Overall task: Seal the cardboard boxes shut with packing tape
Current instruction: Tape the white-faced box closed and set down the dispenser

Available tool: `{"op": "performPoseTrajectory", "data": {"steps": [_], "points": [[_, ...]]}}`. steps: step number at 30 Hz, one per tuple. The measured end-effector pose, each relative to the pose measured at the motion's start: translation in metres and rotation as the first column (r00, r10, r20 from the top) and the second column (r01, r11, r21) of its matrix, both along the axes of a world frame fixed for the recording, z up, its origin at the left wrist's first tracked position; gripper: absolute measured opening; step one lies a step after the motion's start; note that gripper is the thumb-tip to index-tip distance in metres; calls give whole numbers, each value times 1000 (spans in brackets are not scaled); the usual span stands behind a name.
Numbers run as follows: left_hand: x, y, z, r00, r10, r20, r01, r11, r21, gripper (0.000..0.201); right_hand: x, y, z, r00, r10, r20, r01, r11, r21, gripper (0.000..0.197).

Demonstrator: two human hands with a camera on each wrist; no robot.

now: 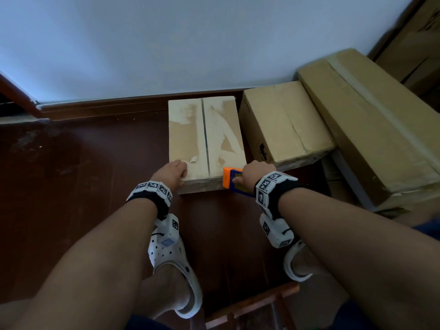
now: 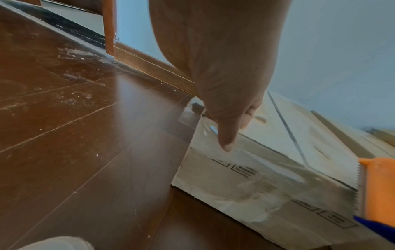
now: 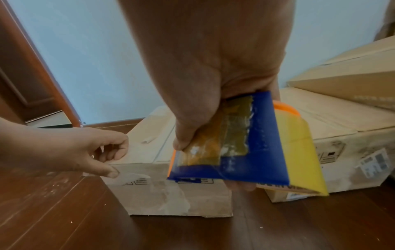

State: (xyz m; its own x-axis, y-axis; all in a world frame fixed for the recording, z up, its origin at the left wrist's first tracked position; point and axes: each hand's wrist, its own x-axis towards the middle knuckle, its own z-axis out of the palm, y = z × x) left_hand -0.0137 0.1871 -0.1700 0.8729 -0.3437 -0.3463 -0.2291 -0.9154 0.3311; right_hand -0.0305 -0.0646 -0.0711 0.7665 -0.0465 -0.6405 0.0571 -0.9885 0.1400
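Observation:
A worn cardboard box (image 1: 188,139) (image 2: 320,138) (image 3: 171,199) sits on the dark floor with its top flaps closed and an open seam down the middle. My left hand (image 1: 173,173) (image 2: 235,133) (image 3: 115,160) pinches its near-left corner, fingers curled on top, thumb pressing clear tape (image 2: 267,169) (image 3: 149,179) onto the front face. The tape runs along the front top edge to an orange and blue tape dispenser (image 1: 229,181) (image 2: 376,186) (image 3: 265,143). My right hand (image 1: 252,172) (image 3: 205,159) grips the dispenser at the near-right corner.
A second box (image 1: 285,125) stands just right of the first. A long box (image 1: 371,129) lies beyond it. The wall and baseboard (image 1: 119,106) are close behind. My feet in white clogs (image 1: 173,258) and a wooden stool (image 1: 252,306) are near me.

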Motion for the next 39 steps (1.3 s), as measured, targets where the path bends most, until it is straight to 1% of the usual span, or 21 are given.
{"op": "performPoseTrajectory", "data": {"steps": [3, 7, 11, 15, 19, 24, 29, 34, 39], "points": [[-2, 1, -1, 1000, 17, 8, -17, 1000, -15, 28, 4, 6, -3, 999, -23, -36, 24, 1000, 6, 48], [-6, 0, -7, 996, 33, 77, -30, 999, -40, 28, 5, 7, -6, 997, -62, -48, 63, 998, 11, 47], [-4, 1, -7, 997, 41, 69, -38, 998, -46, 29, -2, 4, -12, 996, -86, -31, 86, 996, 22, 47], [-3, 2, -7, 997, 46, 67, -44, 998, -34, 28, -11, -5, -9, 998, -55, 19, 54, 998, 41, 50], [-4, 3, -5, 998, 23, 64, -21, 999, -28, 29, -19, -9, -1, 1000, -17, 24, 16, 998, 65, 53], [-7, -3, -2, 993, 54, 107, -52, 998, -24, 23, -36, -13, 10, 997, 9, 81, -16, 996, 91, 55], [-9, -4, -3, 993, 62, 104, -61, 998, -13, 26, -55, -16, 13, 995, -13, 104, 3, 995, 95, 59], [-10, -2, -4, 992, 48, 113, -43, 998, -40, 30, -54, -16, 9, 994, -34, 101, 25, 995, 96, 59], [-11, -1, -6, 991, 65, 115, -60, 997, -43, 31, -38, -14, 5, 996, -28, 88, 20, 996, 88, 57]]}}
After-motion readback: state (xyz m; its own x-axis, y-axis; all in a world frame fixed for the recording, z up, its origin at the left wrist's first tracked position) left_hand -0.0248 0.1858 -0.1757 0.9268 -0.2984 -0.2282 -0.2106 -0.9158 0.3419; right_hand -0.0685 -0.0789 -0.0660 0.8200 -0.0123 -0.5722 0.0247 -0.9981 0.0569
